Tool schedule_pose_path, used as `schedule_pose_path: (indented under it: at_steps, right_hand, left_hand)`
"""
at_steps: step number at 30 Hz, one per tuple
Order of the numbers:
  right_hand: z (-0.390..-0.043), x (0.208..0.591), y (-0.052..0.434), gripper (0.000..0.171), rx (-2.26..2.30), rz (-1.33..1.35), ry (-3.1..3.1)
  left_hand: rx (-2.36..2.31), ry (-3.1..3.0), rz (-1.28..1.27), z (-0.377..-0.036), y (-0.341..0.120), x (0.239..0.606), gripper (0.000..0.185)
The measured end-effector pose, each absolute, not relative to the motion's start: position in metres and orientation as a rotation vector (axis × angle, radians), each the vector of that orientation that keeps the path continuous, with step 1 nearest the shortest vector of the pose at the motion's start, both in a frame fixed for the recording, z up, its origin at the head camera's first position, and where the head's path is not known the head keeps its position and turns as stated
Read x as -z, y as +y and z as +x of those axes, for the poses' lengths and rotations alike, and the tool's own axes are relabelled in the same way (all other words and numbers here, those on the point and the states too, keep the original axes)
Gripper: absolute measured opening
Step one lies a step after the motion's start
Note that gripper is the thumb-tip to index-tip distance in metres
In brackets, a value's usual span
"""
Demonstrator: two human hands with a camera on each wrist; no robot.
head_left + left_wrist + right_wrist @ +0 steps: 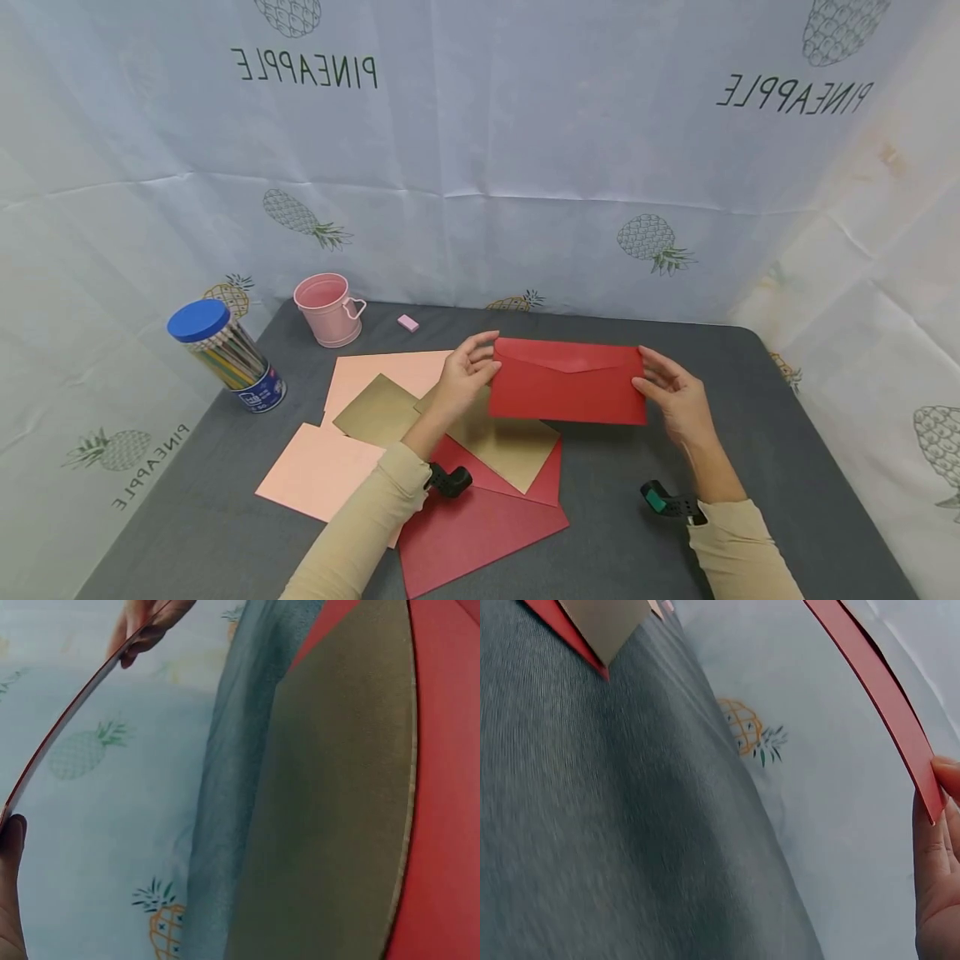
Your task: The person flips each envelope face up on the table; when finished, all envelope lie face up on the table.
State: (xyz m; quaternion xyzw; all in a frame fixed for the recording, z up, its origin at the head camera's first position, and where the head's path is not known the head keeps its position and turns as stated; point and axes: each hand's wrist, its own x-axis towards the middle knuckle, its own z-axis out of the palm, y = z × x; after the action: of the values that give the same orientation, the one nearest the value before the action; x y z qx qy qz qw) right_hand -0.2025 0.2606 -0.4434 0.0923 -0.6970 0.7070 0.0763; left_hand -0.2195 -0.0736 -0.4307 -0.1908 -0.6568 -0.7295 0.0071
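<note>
A red envelope [567,381] with its flap closed is held up above the grey table [757,467], facing me. My left hand [468,372] pinches its left end and my right hand [670,392] pinches its right end. In the left wrist view the envelope [67,724] shows as a thin edge, with a left fingertip [13,832] at its lower end. In the right wrist view the envelope's red edge [877,682] runs down to my right fingers [937,855].
Pink [318,467], gold [502,442] and dark red [472,533] paper sheets lie spread under my left arm. A pink cup [327,310], a small pink eraser [408,322] and a blue-lidded pencil tube [228,346] stand at the back left. A pineapple-print cloth [525,142] surrounds the table.
</note>
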Motion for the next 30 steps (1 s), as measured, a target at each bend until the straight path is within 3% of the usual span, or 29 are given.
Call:
schedule_pose_path:
  at_steps: [16, 30]
  right_hand:
    - [-0.227, 0.448, 0.335, 0.057, -1.750, -0.023, -2.417]
    - [-0.258, 0.461, 0.388, 0.065, -1.579, -0.148, -2.700]
  left_hand:
    - [1.879, -2.509, -0.399, -0.271, 0.015, 0.446, 0.042]
    - [1.759, -2.668, -0.318, -0.300, 0.084, 0.468, 0.053]
